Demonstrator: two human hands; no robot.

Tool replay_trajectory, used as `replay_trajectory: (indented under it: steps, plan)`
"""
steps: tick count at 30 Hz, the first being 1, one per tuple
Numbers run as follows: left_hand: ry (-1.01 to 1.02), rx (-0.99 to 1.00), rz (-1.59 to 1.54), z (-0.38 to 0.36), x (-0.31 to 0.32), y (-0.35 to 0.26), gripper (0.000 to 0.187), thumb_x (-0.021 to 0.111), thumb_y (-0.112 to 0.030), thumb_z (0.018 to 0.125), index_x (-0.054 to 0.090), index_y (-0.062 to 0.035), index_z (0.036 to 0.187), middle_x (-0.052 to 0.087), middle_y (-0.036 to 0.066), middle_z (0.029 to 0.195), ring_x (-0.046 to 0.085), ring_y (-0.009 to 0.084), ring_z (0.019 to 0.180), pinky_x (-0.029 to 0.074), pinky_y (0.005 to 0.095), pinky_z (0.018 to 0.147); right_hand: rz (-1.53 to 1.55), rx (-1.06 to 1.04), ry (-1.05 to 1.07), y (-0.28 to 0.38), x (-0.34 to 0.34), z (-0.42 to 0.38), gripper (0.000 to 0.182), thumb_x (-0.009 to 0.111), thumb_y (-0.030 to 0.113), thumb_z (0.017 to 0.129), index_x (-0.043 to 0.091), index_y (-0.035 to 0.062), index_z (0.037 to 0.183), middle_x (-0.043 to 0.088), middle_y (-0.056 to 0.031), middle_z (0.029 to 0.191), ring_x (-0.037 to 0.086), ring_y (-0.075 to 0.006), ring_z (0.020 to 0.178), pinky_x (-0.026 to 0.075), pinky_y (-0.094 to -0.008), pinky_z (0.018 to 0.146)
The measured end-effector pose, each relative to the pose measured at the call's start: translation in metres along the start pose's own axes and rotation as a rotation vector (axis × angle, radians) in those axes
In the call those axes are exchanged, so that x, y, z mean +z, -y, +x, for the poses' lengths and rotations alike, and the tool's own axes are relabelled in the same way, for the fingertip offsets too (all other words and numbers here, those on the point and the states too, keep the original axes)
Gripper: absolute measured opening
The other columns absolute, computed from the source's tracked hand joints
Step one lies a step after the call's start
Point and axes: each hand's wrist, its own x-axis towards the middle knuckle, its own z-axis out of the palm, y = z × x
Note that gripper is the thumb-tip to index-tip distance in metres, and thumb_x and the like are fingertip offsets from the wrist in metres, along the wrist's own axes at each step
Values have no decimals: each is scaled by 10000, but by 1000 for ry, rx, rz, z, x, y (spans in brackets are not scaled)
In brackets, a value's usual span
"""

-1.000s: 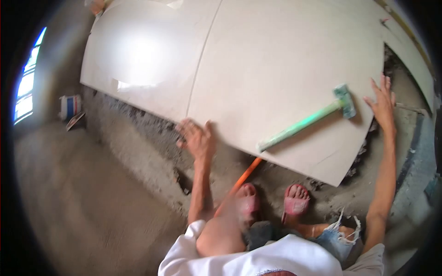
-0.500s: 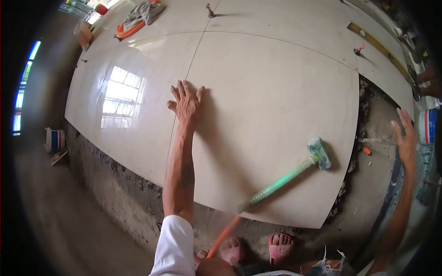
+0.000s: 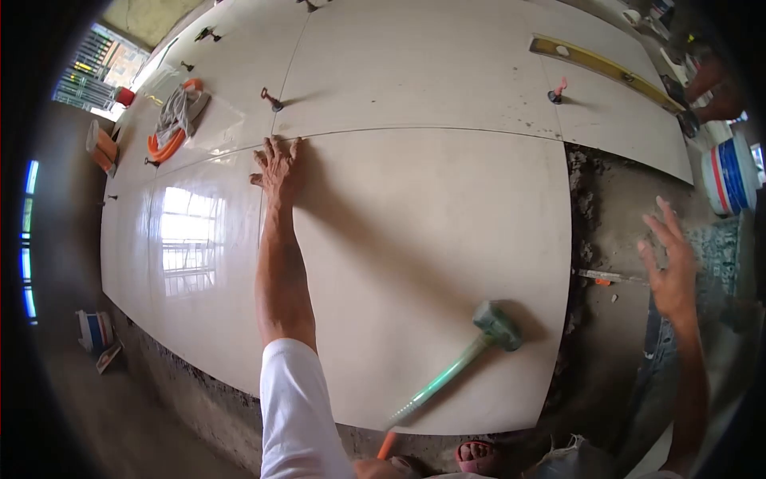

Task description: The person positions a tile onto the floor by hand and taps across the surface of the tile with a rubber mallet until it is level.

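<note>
My left hand (image 3: 278, 172) rests with spread fingers at the far left corner of a large glossy tile (image 3: 431, 239), where the joints meet. Just beyond the fingertips a tile-leveling clip (image 3: 271, 99) stands in the joint. On the near part of the tile lies a rubber mallet (image 3: 447, 371) with a dark head and a green handle; no hand is on it. My right hand (image 3: 672, 267) is held with fingers apart over the bare floor to the right of the tile, with nothing in it.
A yellow spirit level (image 3: 606, 70) lies on the far right tiles, near a pink-topped clip (image 3: 557, 92). A white bucket with blue and red bands (image 3: 730, 176) stands at right. An orange hose with a grey cloth (image 3: 175, 120) is at far left. My pink sandal (image 3: 477, 457) shows below.
My left hand has slid forward along the joint to the tile's far corner. The view has shifted forward and right. My right hand stays raised and open; the mallet still lies on the tile.
</note>
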Motion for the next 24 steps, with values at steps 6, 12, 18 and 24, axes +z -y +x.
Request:
replay_trajectory:
  steps: [6,12,18,24]
  plan:
    - [-108,243,211,5,27,11,574,359,-510,986,394,-195,1464,302,132,1553,190,374,1454,192,682,1067,33,25,6,2,-2,-1,380,644,176,882,613,-40,1193,431,-187,1466,416,-380,1347,363,-434,1082]
    - [-118,161,-32,-60,11,-93,696,389,-546,968,373,-55,1461,318,152,1547,227,317,1456,208,677,1051,35,54,10,4,-3,0,378,666,203,868,634,-2,1184,431,-145,1474,425,-360,1340,381,-445,1064]
    - [-87,401,-101,-147,13,-214,747,417,-554,953,337,-27,1476,286,177,1559,215,324,1463,185,658,1060,42,82,-21,2,-2,-1,375,664,245,869,650,27,1173,427,-132,1478,424,-338,1344,381,-456,1054]
    - [-85,601,-157,-193,46,-301,730,417,-533,956,315,-44,1489,300,149,1558,195,330,1468,178,669,1065,26,124,-1,-1,0,-3,400,656,296,869,655,48,1183,392,-119,1505,401,-309,1367,362,-473,1056]
